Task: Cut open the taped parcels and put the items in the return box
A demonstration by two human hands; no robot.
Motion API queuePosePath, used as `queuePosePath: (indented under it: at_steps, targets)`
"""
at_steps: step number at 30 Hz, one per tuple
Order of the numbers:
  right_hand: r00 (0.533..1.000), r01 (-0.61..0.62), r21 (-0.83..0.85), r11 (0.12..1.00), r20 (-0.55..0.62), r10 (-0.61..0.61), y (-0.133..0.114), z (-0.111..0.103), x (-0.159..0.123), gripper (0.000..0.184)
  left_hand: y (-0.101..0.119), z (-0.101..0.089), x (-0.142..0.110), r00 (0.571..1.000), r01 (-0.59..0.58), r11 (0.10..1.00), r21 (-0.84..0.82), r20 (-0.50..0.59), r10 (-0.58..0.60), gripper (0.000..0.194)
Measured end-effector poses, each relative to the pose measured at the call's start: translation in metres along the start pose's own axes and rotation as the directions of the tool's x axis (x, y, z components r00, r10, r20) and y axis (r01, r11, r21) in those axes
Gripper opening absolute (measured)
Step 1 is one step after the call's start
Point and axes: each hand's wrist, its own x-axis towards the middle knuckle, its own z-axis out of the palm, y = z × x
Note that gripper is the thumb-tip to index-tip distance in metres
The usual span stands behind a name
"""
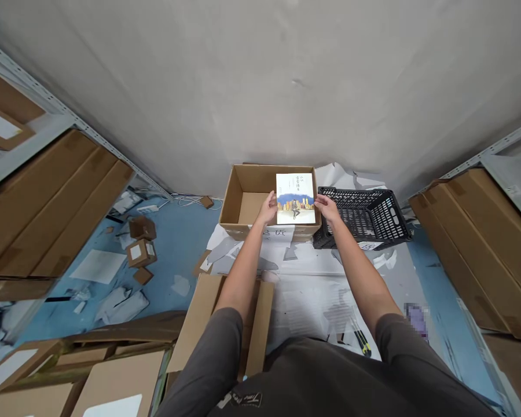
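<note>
Between my two hands is a book point(295, 198) with a white cover, a blue and yellow city picture and dark lettering. My left hand point(268, 208) grips its left edge, and my right hand point(327, 207) grips the right edge. The book is over the right part of an open cardboard box point(231, 214) that stands by the wall. On the bare left side, the box's floor shows. A white paper label with writing point(278, 234) hangs on the box's front. Whether the book touches the box is hard to tell.
Right of the box stands a black plastic crate point(393, 217). A cutter knife point(363, 341) lies on the white-covered surface near my body. An open carton point(202, 318) is at my lower left. Shelves with large cartons point(56, 208) flank both sides; small boxes point(141, 253) litter the blue floor.
</note>
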Motion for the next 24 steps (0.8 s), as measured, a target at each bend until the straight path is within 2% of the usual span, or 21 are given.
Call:
queuePosePath:
  at_steps: [2,5,11,15,18,21,24]
  targets:
    - [0.998,0.045,-0.062,0.997,-0.031,-0.047,0.006,-0.005,0.000,0.063,-0.005,-0.001,-0.001,0.999,-0.021,0.996,0.091,-0.042,0.024,0.087]
    - [0.998,0.067,-0.097,0.993,0.001,-0.067,0.009,-0.014,-0.012,0.069,-0.007,-0.003,-0.013,0.999,-0.023,0.989,0.148,-0.045,0.030,0.081]
    - [0.982,0.163,-0.045,0.986,0.101,-0.157,-0.002,-0.032,-0.066,0.075,0.003,-0.005,-0.064,0.997,-0.072,0.994,0.078,-0.029,0.074,0.069]
    - [0.970,0.196,-0.010,0.981,0.146,-0.193,0.000,-0.056,-0.110,0.073,0.013,0.004,-0.112,0.993,-0.107,0.991,0.084,-0.042,0.111,0.069]
    - [0.965,0.202,-0.008,0.979,0.172,-0.198,0.017,-0.086,-0.143,0.074,0.011,0.019,-0.155,0.990,-0.138,0.985,0.103,-0.020,0.141,0.072]
    - [0.965,0.193,-0.008,0.981,0.183,-0.189,0.045,-0.124,-0.176,0.076,-0.004,0.041,-0.207,0.987,-0.149,0.981,0.124,-0.035,0.154,0.072]
    - [0.974,0.154,-0.014,0.988,0.169,-0.150,0.087,-0.162,-0.212,0.074,-0.038,0.069,-0.265,0.991,-0.101,0.982,0.158,-0.070,0.114,0.073]
